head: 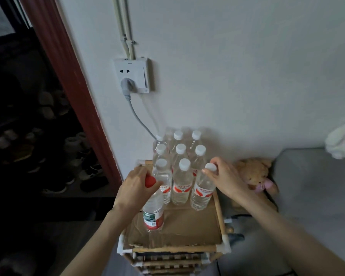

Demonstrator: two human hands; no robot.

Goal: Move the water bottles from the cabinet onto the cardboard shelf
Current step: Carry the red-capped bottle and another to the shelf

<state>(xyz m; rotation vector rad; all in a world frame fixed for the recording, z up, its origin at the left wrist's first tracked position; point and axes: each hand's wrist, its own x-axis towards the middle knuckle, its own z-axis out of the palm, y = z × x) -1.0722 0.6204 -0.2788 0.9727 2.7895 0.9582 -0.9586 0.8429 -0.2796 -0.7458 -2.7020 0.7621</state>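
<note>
Cardboard shelf (179, 230) at 6 o'clock, a brown sheet laid on a rack of wooden rods with white corner joints, pushed against a pale wall (227, 66). At 11 o'clock on that wall, a white socket (132, 75) with a grey plug and cable drooping toward the bottles. Along 9 o'clock, a red-brown door frame (72, 86) and a dark shoe rack (38, 146) (contents dim).

On the cardboard, toward 12 o'clock, eight white-capped water bottles (180, 156) standing upright in close rows, all clear. At the row's 3 o'clock end, a ninth white-capped bottle (202, 188), tilted slightly, its cap pinched by the curled fingers of the right hand (225, 178). At 7 o'clock of the group, a red-capped bottle (153, 212) with a green and red label, base on or just above the cardboard (cannot tell which), neck gripped from above by the left hand (135, 186).

At 3 o'clock beside the shelf, a tan teddy bear (255, 174) leaning on a grey couch (317, 196); white cloth (342, 140) above that.
</note>
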